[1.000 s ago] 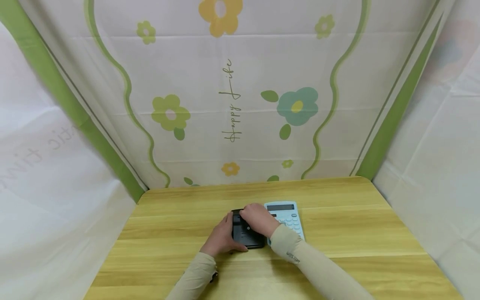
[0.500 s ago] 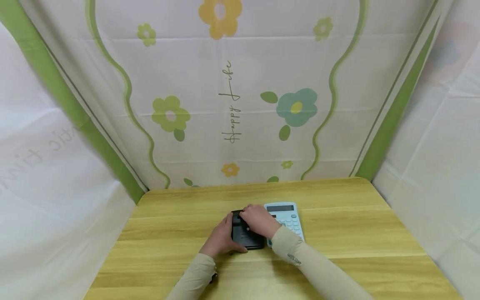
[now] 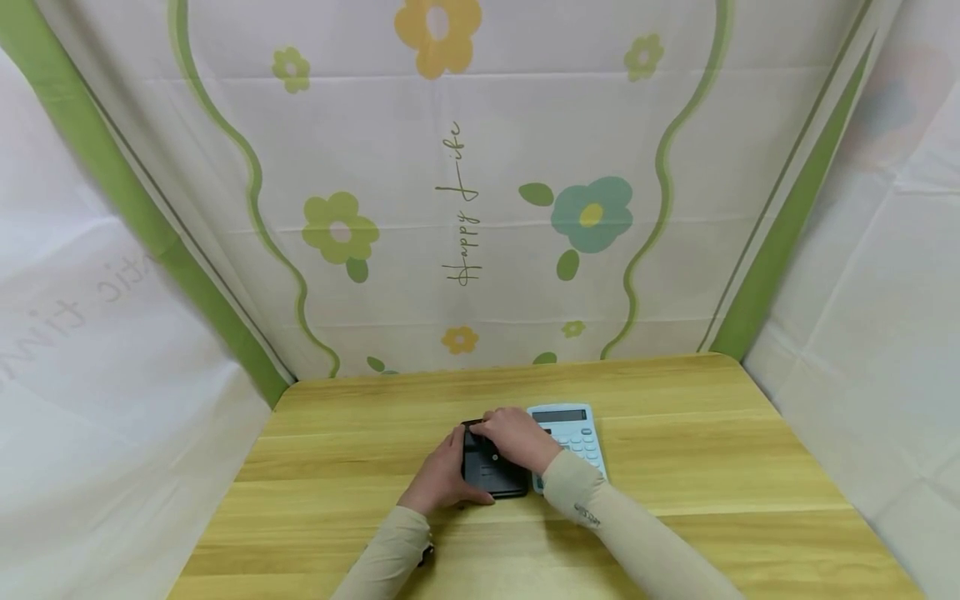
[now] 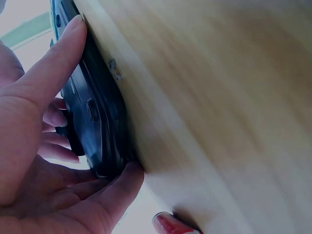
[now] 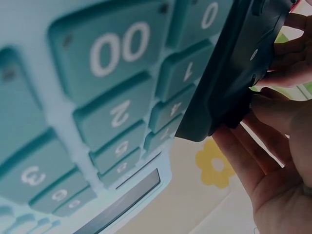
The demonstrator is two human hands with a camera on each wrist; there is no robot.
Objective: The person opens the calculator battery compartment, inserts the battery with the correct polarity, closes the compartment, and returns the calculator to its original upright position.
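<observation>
A black calculator (image 3: 498, 482) lies on the table with its back up, showing a screw and rubber feet. My left hand (image 3: 441, 473) grips it by the edges, thumb along the near side and fingers at the left end. From above, my right hand (image 3: 521, 440) pinches a small black battery cover (image 4: 73, 134) at the calculator's far end. In the left wrist view that cover stands out a little from the back. Right fingers partly hide the far end in the head view.
A light blue calculator (image 3: 576, 431) lies face up just right of the black one, under my right forearm. A small red cylinder (image 4: 173, 224) with a silvery end appears beyond my left fingers. Patterned white cloth (image 3: 405, 167) walls the table's (image 3: 337, 467) back and sides.
My right fingertips have shifted slightly left over the far end of the black calculator. The recess visible there earlier now looks more covered. My left hand keeps its hold.
</observation>
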